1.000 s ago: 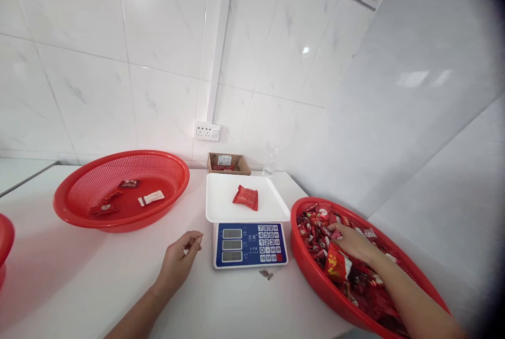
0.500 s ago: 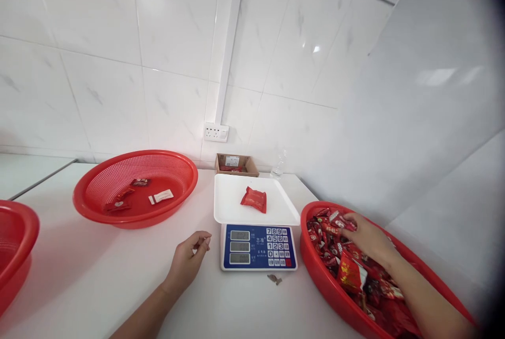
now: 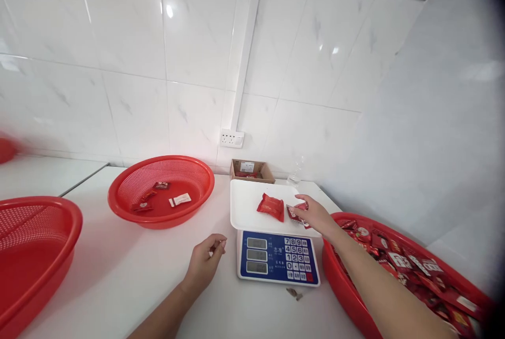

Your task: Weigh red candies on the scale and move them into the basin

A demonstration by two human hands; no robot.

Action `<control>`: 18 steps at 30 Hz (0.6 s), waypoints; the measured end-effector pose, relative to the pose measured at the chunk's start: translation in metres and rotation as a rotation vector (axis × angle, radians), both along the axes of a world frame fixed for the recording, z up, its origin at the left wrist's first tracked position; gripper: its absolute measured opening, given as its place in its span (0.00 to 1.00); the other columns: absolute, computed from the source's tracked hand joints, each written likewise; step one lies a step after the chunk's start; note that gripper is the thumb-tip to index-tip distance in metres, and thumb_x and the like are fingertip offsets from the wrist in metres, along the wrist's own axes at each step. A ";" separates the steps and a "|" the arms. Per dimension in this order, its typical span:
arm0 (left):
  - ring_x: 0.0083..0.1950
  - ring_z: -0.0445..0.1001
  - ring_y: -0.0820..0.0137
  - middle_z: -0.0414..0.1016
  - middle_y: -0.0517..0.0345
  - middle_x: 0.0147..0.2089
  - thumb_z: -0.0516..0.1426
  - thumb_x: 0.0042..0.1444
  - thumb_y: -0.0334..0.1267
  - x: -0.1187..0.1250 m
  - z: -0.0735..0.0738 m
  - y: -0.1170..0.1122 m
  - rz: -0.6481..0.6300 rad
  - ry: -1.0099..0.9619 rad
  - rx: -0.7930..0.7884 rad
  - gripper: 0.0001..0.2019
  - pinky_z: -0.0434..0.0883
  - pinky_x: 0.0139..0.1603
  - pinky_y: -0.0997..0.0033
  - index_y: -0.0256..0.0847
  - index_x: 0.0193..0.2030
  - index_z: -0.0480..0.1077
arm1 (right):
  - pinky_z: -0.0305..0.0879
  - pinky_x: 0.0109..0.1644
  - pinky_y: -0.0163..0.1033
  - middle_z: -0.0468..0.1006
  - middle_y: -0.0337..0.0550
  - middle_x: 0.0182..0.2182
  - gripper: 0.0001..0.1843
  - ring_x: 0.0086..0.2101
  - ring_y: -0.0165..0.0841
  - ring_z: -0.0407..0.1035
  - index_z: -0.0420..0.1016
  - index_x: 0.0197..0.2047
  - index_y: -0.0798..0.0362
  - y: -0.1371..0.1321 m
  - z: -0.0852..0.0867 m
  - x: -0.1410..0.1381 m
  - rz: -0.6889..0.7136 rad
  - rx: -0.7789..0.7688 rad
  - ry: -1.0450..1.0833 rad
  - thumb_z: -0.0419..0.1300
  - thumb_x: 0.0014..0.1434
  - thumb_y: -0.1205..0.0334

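My right hand is over the right side of the white weighing pan, with its fingers closed on a small dark red packet. A brighter red packet lies beside it on the pan. Below the pan is the scale's blue keypad panel; its display digits are too faint to read. My left hand rests on the white table to the left of the scale, fingers curled and thumb against forefinger, nothing visible in it. Under my right forearm stands a red basket full of red wrapped packets.
Another red basket at the back left holds a few packets and a white slip. A third red basket is at the left edge. Behind the scale are a cardboard box and a clear plastic bottle. Brown scraps lie before the scale.
My right hand has moved left from the full basket to the pan, bringing a dark red packet. The left hand keeps its pose. The view has turned a little to the left.
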State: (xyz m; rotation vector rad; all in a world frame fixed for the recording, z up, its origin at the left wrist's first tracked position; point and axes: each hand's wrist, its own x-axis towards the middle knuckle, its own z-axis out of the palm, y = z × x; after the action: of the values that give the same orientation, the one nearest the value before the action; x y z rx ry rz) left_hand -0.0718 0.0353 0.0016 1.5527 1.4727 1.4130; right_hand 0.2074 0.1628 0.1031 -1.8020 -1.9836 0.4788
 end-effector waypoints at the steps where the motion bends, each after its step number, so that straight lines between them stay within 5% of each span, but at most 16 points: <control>1: 0.30 0.72 0.70 0.70 0.60 0.25 0.50 0.56 0.46 0.000 0.000 0.000 0.000 -0.001 -0.001 0.13 0.69 0.33 0.73 0.40 0.37 0.69 | 0.66 0.28 0.34 0.77 0.42 0.31 0.27 0.27 0.31 0.71 0.59 0.55 0.58 0.000 -0.001 -0.007 0.016 0.004 0.009 0.53 0.55 0.54; 5: 0.30 0.72 0.70 0.70 0.60 0.25 0.51 0.56 0.46 0.001 0.001 0.000 -0.005 -0.005 -0.002 0.12 0.69 0.32 0.72 0.40 0.36 0.69 | 0.69 0.33 0.35 0.76 0.42 0.38 0.26 0.32 0.32 0.72 0.57 0.57 0.51 -0.005 -0.005 -0.037 0.115 0.058 -0.016 0.51 0.57 0.51; 7: 0.30 0.72 0.70 0.70 0.60 0.25 0.50 0.56 0.46 0.001 0.000 0.000 -0.010 -0.007 0.005 0.12 0.70 0.33 0.72 0.40 0.36 0.69 | 0.67 0.43 0.41 0.73 0.46 0.46 0.26 0.42 0.37 0.70 0.58 0.58 0.49 -0.007 -0.010 -0.050 0.150 0.125 -0.068 0.52 0.57 0.52; 10: 0.30 0.72 0.70 0.70 0.60 0.25 0.50 0.56 0.46 0.000 -0.002 0.001 -0.007 -0.007 0.017 0.12 0.70 0.34 0.72 0.40 0.37 0.69 | 0.51 0.58 0.53 0.56 0.49 0.61 0.26 0.58 0.46 0.51 0.57 0.60 0.48 -0.008 -0.018 -0.061 0.158 0.238 -0.151 0.52 0.58 0.56; 12: 0.30 0.72 0.70 0.70 0.59 0.26 0.50 0.57 0.46 -0.001 -0.003 0.001 -0.003 -0.004 0.016 0.13 0.70 0.34 0.72 0.40 0.37 0.69 | 0.41 0.60 0.59 0.46 0.48 0.65 0.27 0.62 0.47 0.38 0.53 0.62 0.47 -0.010 -0.023 -0.062 0.125 0.257 -0.237 0.49 0.59 0.54; 18: 0.31 0.72 0.70 0.71 0.59 0.26 0.50 0.56 0.47 0.000 -0.001 -0.001 -0.024 -0.010 -0.023 0.14 0.70 0.34 0.72 0.41 0.37 0.69 | 0.40 0.56 0.69 0.37 0.47 0.66 0.33 0.62 0.53 0.29 0.43 0.65 0.40 -0.012 -0.032 -0.058 0.050 -0.047 -0.359 0.38 0.59 0.39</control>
State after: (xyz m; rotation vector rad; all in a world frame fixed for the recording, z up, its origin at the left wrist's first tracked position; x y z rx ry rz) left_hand -0.0720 0.0346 0.0002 1.5421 1.4550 1.3841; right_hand 0.1492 0.1503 0.0711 -1.9830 -2.2734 0.2280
